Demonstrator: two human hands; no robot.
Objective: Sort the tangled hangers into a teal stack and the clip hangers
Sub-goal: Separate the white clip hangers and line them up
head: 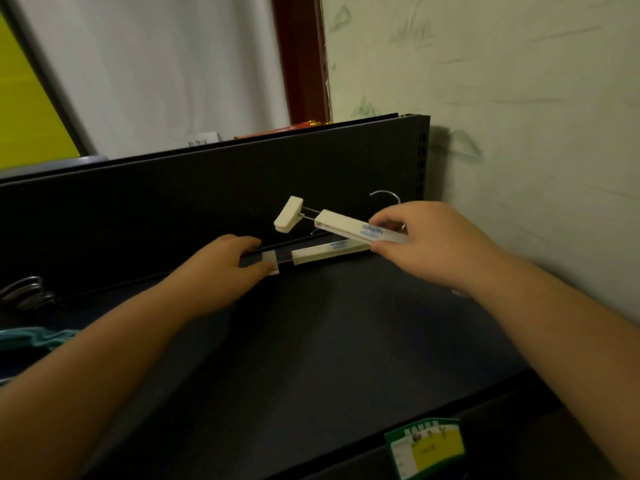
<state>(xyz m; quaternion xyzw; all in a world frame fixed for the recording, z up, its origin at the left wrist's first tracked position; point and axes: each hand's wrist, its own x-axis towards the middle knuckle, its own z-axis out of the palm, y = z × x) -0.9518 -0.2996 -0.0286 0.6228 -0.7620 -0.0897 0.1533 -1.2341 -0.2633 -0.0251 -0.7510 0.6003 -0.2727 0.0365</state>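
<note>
My right hand (433,242) grips a white clip hanger (341,225) by its bar and holds it just above the dark shelf (311,341), its clip end (288,214) pointing left and its metal hook (384,195) behind my fingers. A second white clip hanger (329,251) lies along the back of the shelf. My left hand (230,266) rests on its left end, fingers over the clip. Teal hangers (31,339) lie at the far left edge, with their metal hooks (24,292) bunched behind them.
The shelf's dark back panel (207,188) rises right behind the hangers. A pale wall (519,133) closes the right side. A green and yellow price tag (426,448) sits on the shelf's front edge. White curtain and a red frame lie beyond the panel.
</note>
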